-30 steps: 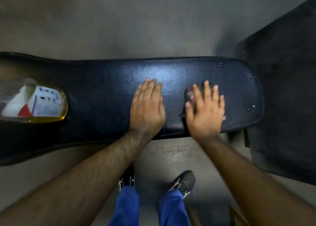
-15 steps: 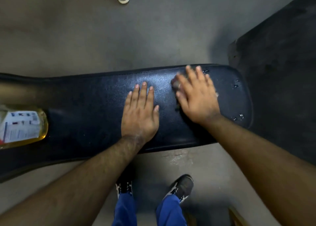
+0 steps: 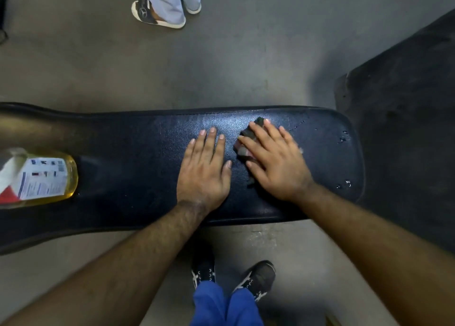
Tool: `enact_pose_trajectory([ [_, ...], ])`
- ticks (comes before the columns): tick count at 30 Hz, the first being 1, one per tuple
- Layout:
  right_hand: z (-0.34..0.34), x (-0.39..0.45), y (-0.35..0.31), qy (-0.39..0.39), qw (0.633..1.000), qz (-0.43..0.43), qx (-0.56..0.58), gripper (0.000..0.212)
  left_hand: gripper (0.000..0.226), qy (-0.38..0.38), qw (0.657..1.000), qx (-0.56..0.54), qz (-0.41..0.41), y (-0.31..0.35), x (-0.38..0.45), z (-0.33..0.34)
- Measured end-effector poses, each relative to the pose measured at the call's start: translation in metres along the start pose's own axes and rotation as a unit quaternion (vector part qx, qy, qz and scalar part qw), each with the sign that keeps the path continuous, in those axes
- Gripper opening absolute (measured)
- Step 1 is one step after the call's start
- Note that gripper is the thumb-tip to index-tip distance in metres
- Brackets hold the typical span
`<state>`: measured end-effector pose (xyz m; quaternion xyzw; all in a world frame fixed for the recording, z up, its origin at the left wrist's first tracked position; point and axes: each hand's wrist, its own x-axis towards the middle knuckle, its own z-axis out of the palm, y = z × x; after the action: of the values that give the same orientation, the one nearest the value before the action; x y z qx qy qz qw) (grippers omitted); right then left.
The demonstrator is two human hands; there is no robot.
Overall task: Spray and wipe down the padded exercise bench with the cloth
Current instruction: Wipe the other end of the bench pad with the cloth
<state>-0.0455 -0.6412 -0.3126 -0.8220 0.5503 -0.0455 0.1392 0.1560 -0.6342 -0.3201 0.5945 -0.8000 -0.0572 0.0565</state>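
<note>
Padded desk (image 3: 147, 153) spans frame centre, long axis left-right, rounded end at right. Right hand (image 3: 275, 163) flat, fingers straight, pressing cloth (image 3: 247, 134) onto pad right of centre. Left hand (image 3: 204, 170) flat beside it, grip released. Spray bottle (image 3: 41, 178) lying at left edge.

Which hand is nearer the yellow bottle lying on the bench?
Left. The left hand lies flat on the bench, apart from the yellow bottle at the frame's left edge. The right hand presses the cloth farther along, beyond the left hand.
</note>
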Motion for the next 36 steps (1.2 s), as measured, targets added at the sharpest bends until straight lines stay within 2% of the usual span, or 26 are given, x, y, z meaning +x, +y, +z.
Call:
enact_pose_trajectory([
  [1,-0.004,0.001,0.015,0.003,1.000,0.008,-0.004,0.055,0.059,0.000,1.000,-0.001,0.001,0.000,0.000,0.000],
  [4,-0.008,0.024,0.021,0.054,0.965,0.256,0.022,0.057,0.059,0.000,1.000,0.000,0.000,0.002,0.001,0.000],
  [5,-0.004,0.020,0.004,0.064,0.958,0.280,0.031,0.056,0.059,-0.004,1.000,0.000,0.001,0.002,0.000,0.000],
  [6,0.001,0.007,-0.017,0.063,0.970,0.232,0.027,0.054,0.059,-0.007,1.000,0.001,0.005,0.003,0.000,0.000],
  [8,0.009,-0.038,-0.035,0.018,0.998,0.058,0.009,0.052,0.060,-0.015,1.000,0.014,0.011,0.005,0.000,0.000],
  [9,0.008,-0.053,-0.023,0.002,1.000,0.011,0.002,0.052,0.060,-0.018,1.000,0.020,0.008,0.005,-0.001,-0.001],
  [10,0.004,-0.056,-0.006,0.002,1.000,0.025,-0.006,0.052,0.060,-0.020,1.000,0.022,0.006,0.004,-0.002,0.000],
  [11,0.001,-0.053,0.009,0.018,0.995,0.098,-0.019,0.053,0.060,-0.021,1.000,0.021,0.005,0.005,-0.001,0.000],
  [13,-0.002,-0.039,0.011,0.058,0.956,0.287,-0.006,0.056,0.060,-0.024,0.999,0.021,0.002,0.007,0.000,-0.002],
  [14,0.000,-0.039,-0.003,0.072,0.944,0.321,0.003,0.057,0.059,-0.021,1.000,0.019,0.004,0.008,0.000,-0.003],
  [15,0.006,-0.045,-0.024,0.080,0.952,0.294,0.003,0.058,0.057,-0.015,1.000,0.014,0.008,0.010,-0.001,-0.004],
  [17,0.016,-0.079,-0.055,0.040,0.990,0.134,0.004,0.058,0.054,-0.008,1.000,-0.008,0.019,0.017,-0.003,-0.004],
  [19,0.012,-0.098,-0.030,-0.001,1.000,0.015,-0.005,0.058,0.052,-0.008,0.999,-0.036,0.024,0.030,-0.005,-0.004],
  [20,0.009,-0.094,-0.012,0.006,0.999,0.028,-0.023,0.058,0.052,-0.004,0.998,-0.047,0.029,0.036,-0.005,-0.002],
  [21,0.006,-0.085,0.004,0.021,0.995,0.097,-0.030,0.057,0.053,-0.003,0.998,-0.057,0.032,0.042,-0.003,-0.002],
  [23,0.004,-0.072,0.008,0.071,0.953,0.293,-0.005,0.058,0.053,-0.004,0.997,-0.076,0.030,0.053,0.004,-0.002],
  [24,0.008,-0.072,-0.004,0.087,0.944,0.320,0.000,0.058,0.053,0.000,0.996,-0.084,0.027,0.058,0.009,-0.003],
  [25,0.014,-0.081,-0.018,0.090,0.955,0.283,0.004,0.058,0.052,0.006,0.995,-0.095,0.026,0.064,0.016,-0.003],
  [27,0.018,-0.117,-0.025,0.040,0.993,0.107,0.015,0.057,0.050,0.006,0.992,-0.122,0.036,0.078,0.033,-0.002],
  [28,0.013,-0.128,-0.008,0.025,0.999,0.036,0.017,0.057,0.048,0.000,0.990,-0.134,0.039,0.087,0.042,-0.001],
  [29,0.007,-0.129,0.016,0.031,0.999,0.025,0.010,0.056,0.048,-0.006,0.988,-0.147,0.040,0.095,0.050,0.001],
  [30,0.003,-0.123,0.038,0.046,0.996,0.077,0.000,0.054,0.048,-0.018,0.987,-0.154,0.039,0.104,0.057,0.006],
  [32,-0.005,-0.104,0.061,0.094,0.953,0.286,0.025,0.053,0.052,-0.035,0.992,-0.116,0.042,0.116,0.065,0.018],
  [33,-0.003,-0.098,0.057,0.101,0.935,0.340,0.016,0.054,0.054,-0.034,0.995,-0.084,0.044,0.119,0.065,0.023],
  [34,-0.001,-0.097,0.047,0.099,0.942,0.321,0.000,0.056,0.056,-0.031,0.997,-0.061,0.044,0.120,0.063,0.026],
  [36,0.000,-0.116,0.041,0.045,0.985,0.167,-0.009,0.060,0.057,-0.033,0.998,-0.041,0.042,0.121,0.061,0.029],
])
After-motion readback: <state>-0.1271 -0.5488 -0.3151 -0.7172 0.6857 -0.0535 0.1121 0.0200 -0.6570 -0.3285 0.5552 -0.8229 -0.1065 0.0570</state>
